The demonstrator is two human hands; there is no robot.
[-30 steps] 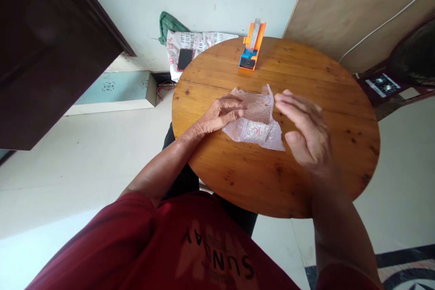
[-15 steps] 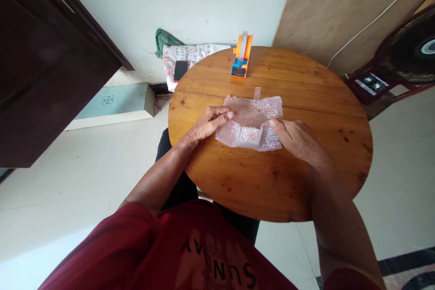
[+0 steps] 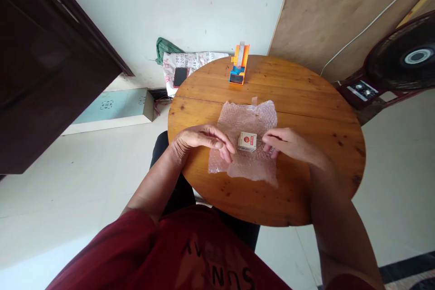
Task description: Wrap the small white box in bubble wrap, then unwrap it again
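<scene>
A small white box with a red label and a round red emblem lies on a spread sheet of bubble wrap. My left hand hovers over the wrap's left side, fingers loosely bent and apart, holding nothing. On the other side of the box is my right hand, its fingers curled over the wrap's right edge. Both hands are apart from the box. Whether the right fingers touch the wrap cannot be made out. A short strip of clear tape sticks out at the wrap's far edge.
Toward the back of the round wooden table stands an orange and blue tape dispenser. Beyond the left rim, a dark phone lies on a white printed sack. A large fan stands at the right.
The bubble wrap was folded toward me with both hands on it. Now it lies unfolded flat, the box shows in its middle, and both hands have moved off it to the sides.
</scene>
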